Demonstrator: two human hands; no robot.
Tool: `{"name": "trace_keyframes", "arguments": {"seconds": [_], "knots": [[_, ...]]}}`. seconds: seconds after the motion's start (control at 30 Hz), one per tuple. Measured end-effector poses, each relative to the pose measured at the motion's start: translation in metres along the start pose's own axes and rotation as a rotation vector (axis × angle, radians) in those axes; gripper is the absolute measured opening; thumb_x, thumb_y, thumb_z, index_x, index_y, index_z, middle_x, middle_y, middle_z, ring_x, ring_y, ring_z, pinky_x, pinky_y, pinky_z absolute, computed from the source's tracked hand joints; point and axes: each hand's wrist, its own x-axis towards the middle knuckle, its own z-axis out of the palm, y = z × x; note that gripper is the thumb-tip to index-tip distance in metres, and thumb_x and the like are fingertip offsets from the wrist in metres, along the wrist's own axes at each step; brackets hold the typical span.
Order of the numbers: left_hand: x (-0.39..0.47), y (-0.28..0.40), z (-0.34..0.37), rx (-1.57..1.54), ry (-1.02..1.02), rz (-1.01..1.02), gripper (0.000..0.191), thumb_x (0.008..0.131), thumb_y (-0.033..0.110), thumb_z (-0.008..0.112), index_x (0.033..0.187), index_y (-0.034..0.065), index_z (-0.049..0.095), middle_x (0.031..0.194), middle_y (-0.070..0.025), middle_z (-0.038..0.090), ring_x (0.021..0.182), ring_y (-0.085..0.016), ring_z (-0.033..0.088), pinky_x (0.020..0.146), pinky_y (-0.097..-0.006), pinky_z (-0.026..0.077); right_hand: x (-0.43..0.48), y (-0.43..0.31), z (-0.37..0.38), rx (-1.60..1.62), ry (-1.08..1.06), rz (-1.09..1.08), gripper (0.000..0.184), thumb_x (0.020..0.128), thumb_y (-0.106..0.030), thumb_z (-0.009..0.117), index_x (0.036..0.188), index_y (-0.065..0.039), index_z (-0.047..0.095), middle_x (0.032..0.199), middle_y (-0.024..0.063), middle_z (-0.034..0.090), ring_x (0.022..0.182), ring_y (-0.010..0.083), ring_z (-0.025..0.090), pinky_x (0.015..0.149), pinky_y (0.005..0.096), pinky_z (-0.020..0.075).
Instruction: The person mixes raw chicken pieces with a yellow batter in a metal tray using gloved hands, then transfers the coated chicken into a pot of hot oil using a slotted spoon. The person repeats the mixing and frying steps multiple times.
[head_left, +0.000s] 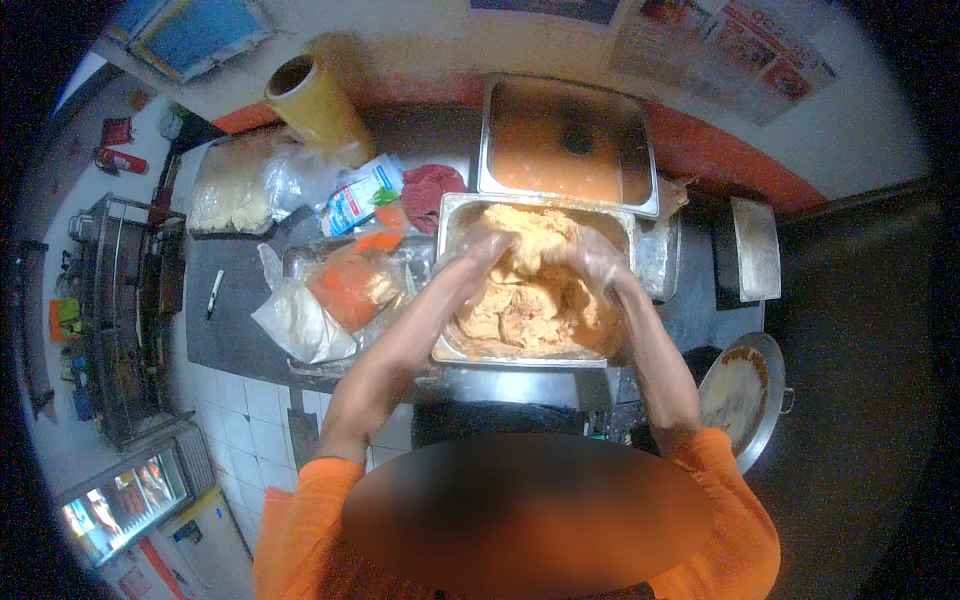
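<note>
A rectangular metal pan (525, 358) lies before me, holding a thick, lumpy mass of yellow-orange batter-coated food (529, 311). My left hand (487, 251) is at the pan's upper left, its fingers against a raised lump of the mass. My right hand (596, 259) is at the same lump from the other side, blurred. Both hands seem to be in clear plastic gloves, and together they hold the lump over the far part of the pan. Behind stands a second metal pan (486, 176) of orange liquid with a dark round spot on it.
Left of the pan are bags of orange powder (345, 292) and white powder (304, 322), a blue-white packet (364, 195), a red cloth (433, 191) and a marker pen (215, 294). A yellow cylinder (326, 109) stands behind. Rightward are a metal container (757, 251) and a large round pan (739, 394).
</note>
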Motion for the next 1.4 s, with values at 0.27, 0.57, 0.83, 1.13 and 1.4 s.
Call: {"name": "trace_keyframes", "arguments": {"seconds": [0.27,0.57,0.83,1.13,1.4], "knots": [[-0.107,-0.098,-0.008,-0.306,-0.181,0.722,0.066,0.105,0.045,0.056,0.151,0.0005,0.041,0.159,-0.0211,0.04,0.147,-0.032,0.041,0.122,-0.0494,0.033,-0.055,-0.047,0.043,-0.941,0.144,-0.35,0.051,0.097,-0.031,0.071,0.14,-0.006,0.061,0.128,0.0166,0.07,0.116,0.0234,0.066,0.099,0.0378,0.0517],[0.029,-0.123,0.013,-0.819,-0.033,0.036,0.057,0.103,0.044,0.062,0.146,0.0068,0.055,0.138,-0.0169,0.063,0.121,-0.03,0.062,0.099,-0.0431,0.054,0.084,0.01,0.036,-1.058,-0.369,-0.007,0.064,0.086,-0.048,0.08,0.133,-0.006,0.065,0.115,0.0164,0.075,0.099,0.026,0.068,0.089,0.0413,0.0547],[0.017,-0.101,0.006,-0.227,0.084,0.034,0.043,0.107,0.033,0.054,0.14,0.0057,0.058,0.131,-0.0172,0.063,0.108,-0.028,0.065,0.091,-0.043,0.057,0.003,0.011,0.07,-1.025,0.29,-0.126,0.05,0.077,-0.037,0.084,0.109,0.0,0.074,0.096,0.0216,0.076,0.086,0.0308,0.07,0.084,0.0433,0.0556],[-0.005,-0.092,0.022,-0.781,-0.048,-0.034,0.051,0.101,0.038,0.059,0.14,0.0044,0.056,0.135,-0.0166,0.062,0.121,-0.032,0.061,0.105,-0.0484,0.05,0.024,0.009,-0.009,-1.489,-0.189,0.096,0.051,0.083,-0.048,0.075,0.088,0.003,0.071,0.09,0.027,0.068,0.086,0.0356,0.068,0.08,0.0479,0.0537],[0.026,-0.088,0.016,-0.559,0.098,0.096,0.062,0.107,0.047,0.053,0.152,0.0044,0.048,0.148,-0.0128,0.054,0.13,-0.026,0.054,0.107,-0.0412,0.044,0.016,0.027,0.069,-1.562,0.022,-0.053,0.055,0.087,-0.059,0.069,0.099,-0.007,0.08,0.108,0.0222,0.074,0.096,0.0325,0.072,0.086,0.0455,0.0565]]}}
